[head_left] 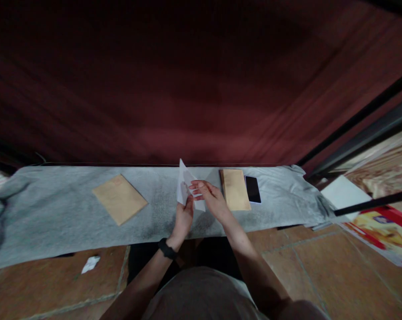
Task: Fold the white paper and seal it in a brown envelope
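A sheet of white paper (pixel 185 180), partly folded so that it stands like an opened card, is held above the grey cloth. My left hand (pixel 184 218) grips its lower edge with the thumb on the inner side. Over the right half of the paper is my right hand (pixel 210 198), its fingers stretched out and slightly apart; whether the fingertips touch the sheet I cannot tell. Just right of that hand lies a stack of brown envelopes (pixel 236 190). One more brown envelope (pixel 121 199) lies turned at an angle on the left.
A grey cloth (pixel 67 213) covers the long narrow bench. Beside the envelope stack rests a dark phone (pixel 253 189). Behind hangs a dark red curtain (pixel 194 98). A crumpled white scrap (pixel 90 264) lies on the tiled floor; a red and yellow box (pixel 384 231) is at right.
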A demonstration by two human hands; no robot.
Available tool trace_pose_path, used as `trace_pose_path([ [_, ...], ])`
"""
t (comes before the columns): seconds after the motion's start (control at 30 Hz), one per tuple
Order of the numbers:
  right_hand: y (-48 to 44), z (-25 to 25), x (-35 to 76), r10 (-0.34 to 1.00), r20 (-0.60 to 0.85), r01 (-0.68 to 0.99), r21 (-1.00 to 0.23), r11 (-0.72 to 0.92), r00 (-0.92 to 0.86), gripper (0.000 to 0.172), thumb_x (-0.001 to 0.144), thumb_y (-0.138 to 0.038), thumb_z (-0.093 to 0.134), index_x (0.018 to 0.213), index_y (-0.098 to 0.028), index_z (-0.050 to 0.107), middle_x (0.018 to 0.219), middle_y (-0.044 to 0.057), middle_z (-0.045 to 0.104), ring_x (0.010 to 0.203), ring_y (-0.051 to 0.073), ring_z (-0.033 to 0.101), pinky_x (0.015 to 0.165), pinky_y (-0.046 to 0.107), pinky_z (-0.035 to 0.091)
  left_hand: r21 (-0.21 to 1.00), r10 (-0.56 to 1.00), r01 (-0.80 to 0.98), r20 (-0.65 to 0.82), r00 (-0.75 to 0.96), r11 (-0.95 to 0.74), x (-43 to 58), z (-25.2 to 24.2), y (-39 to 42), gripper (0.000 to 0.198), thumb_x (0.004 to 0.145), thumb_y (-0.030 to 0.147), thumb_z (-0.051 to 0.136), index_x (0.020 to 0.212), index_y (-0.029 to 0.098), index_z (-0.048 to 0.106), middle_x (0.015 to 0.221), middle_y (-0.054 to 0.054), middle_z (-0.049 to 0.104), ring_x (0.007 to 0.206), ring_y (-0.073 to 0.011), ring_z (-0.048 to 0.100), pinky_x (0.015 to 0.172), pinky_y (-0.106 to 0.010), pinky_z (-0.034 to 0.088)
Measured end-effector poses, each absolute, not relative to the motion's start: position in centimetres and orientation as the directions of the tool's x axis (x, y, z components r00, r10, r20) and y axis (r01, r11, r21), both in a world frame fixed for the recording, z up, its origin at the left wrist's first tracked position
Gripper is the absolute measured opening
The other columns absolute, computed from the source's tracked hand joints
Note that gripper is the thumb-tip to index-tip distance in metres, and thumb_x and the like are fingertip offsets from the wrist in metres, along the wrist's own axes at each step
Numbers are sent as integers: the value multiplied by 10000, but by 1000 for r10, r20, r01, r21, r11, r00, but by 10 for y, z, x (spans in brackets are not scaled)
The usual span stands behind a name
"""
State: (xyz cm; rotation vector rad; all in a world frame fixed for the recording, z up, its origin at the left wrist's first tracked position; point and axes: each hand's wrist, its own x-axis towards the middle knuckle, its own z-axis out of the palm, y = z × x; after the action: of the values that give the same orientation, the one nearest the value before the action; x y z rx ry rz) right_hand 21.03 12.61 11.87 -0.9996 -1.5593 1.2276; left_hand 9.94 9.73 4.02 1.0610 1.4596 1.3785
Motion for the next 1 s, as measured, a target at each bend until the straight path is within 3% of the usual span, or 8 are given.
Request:
trace_pose_path([
  [0.13,129,72,224,972,235,332,-915,229,-23,397,967,-452,480,1267,-225,607,1276,88,621,1182,226,586,1016,374,485,943,904,-308,-239,-355,128,74,27,102,519,841,431,632,1271,143,594,1243,-120,696,1033,-245,705,816,-348,596],
  [0.2,131,39,235,971,209,423,-895,142,116,429,911,-414,559,1285,-208,589,1322,120,589,1263,258,531,1075,411,440,911,886,-374,-311,-344,174,61,21,101,480,758,358,714,1181,143,637,1177,-116,725,973,-240,719,761,-332,600],
  [0.27,131,9,243,980,41,346,-938,-30,196,455,854,-412,609,1263,-214,591,1241,108,637,1192,261,580,1006,407,493,894,874,-389,-360,-326,223,50,15,99,431,714,303,743,1106,140,669,1121,-121,744,937,-244,725,733,-333,597],
  [0.37,126,-18,249,947,-280,21,-958,-287,160,533,785,-452,652,1255,-217,562,1045,66,707,971,245,686,792,364,577,882,871,-377,-400,-285,282,39,6,101,381,673,276,766,1025,146,702,1085,-118,758,918,-251,725,735,-344,591],
  [0.5,116,-23,248,902,-428,-321,-862,-392,49,484,652,-437,764,1051,-216,601,913,35,733,789,221,712,664,333,583,890,897,-341,-387,-214,302,34,-2,110,430,586,307,834,964,135,726,1009,-122,772,886,-274,724,737,-368,586],
  [0.7,103,-24,244,861,-507,-340,-819,-462,50,410,528,-438,807,790,-219,579,737,2,710,648,195,689,585,320,585,931,896,-215,-349,-276,296,30,-10,116,518,698,425,793,1128,163,669,1036,-106,757,879,-237,719,706,-335,571],
  [0.9,94,-36,242,854,-517,-257,-833,-489,52,369,527,-453,782,724,-206,591,580,-52,628,480,139,603,484,284,555,939,896,-125,-344,-280,321,25,-34,102,694,677,215,742,1337,165,529,860,-34,753,781,-220,720,715,-350,575],
  [1.0,91,-41,245,865,-497,-204,-856,-475,68,381,549,-424,777,822,-201,635,549,-83,592,436,116,554,436,250,516,956,917,-51,-291,-274,288,23,-41,108,727,685,195,714,1379,155,500,852,-39,756,782,-242,726,723,-378,586],
])
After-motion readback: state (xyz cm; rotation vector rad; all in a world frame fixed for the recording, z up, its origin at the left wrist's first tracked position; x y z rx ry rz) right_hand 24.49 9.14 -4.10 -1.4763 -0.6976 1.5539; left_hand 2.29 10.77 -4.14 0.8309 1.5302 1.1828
